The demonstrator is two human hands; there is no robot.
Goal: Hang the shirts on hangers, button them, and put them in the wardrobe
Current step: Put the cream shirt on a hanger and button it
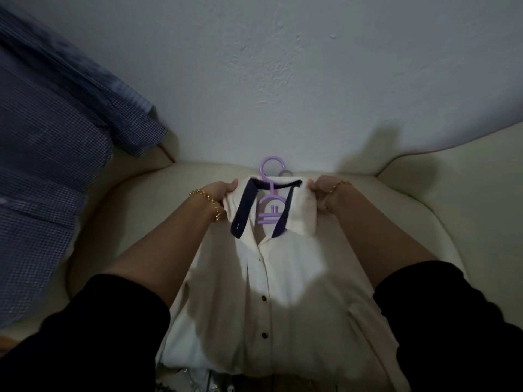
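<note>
Gingham shirt: blue check, draped at the far left by the sofa's arm. It is blurred, and I cannot tell whether a hanger is inside it.
Left hand: fingers curled round the white shirt's shoulder, just beside the collar.
White shirt: lies front up on the seat between both forearms, with its dark-lined collar toward the wall.
Hanger: purple, sits inside the neck opening. Its hook pokes out past the collar toward the sofa back.
Right hand: clenched on the other shoulder, mirroring its partner.
Sofa: cream, carries the white shirt on its cushion.
Done, by my reading: the hanger is in this shirt, and the front looks closed along the dark buttons lower down.
Left to do: the neck gapes open, so the top may need fastening. The shoulders want settling on the hanger. Then comes the carry to a wardrobe, which is not in view.
</note>
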